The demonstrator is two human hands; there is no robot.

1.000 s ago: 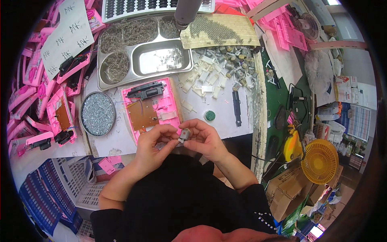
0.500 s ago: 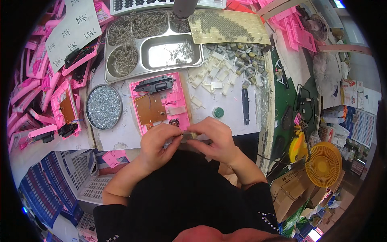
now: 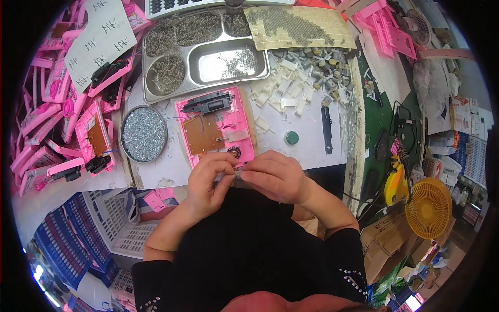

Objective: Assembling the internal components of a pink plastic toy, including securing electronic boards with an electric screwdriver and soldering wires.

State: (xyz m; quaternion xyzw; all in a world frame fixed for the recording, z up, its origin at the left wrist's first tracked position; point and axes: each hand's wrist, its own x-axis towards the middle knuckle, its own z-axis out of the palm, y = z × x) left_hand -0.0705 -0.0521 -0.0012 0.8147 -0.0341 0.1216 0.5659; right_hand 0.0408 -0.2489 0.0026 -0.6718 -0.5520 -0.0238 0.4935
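My left hand (image 3: 210, 182) and my right hand (image 3: 276, 178) meet at the near edge of the white worktop. Thumb and fingertips of both are closed in a pinch on a small pale part (image 3: 238, 173), mostly hidden by the fingers, so its kind cannot be told. Just beyond them lies an open pink plastic housing (image 3: 241, 122), with a brown circuit board (image 3: 200, 136), a black mechanism (image 3: 210, 104) and a small round black piece (image 3: 234, 152) in it. My left fingers are close to the housing's near edge.
Left of the housing stands a round tin of small metal pieces (image 3: 143, 134). Behind is a metal compartment tray (image 3: 197, 89) of springs. White plastic parts (image 3: 283, 88), a green-lidded pot (image 3: 291, 138) and a black bar (image 3: 326, 130) lie right. Pink housings (image 3: 52, 114) pile up far left.
My hands have drawn closer together, and the right fingers now cover more of the small part. The whole view has shifted slightly; the housing stays in place.
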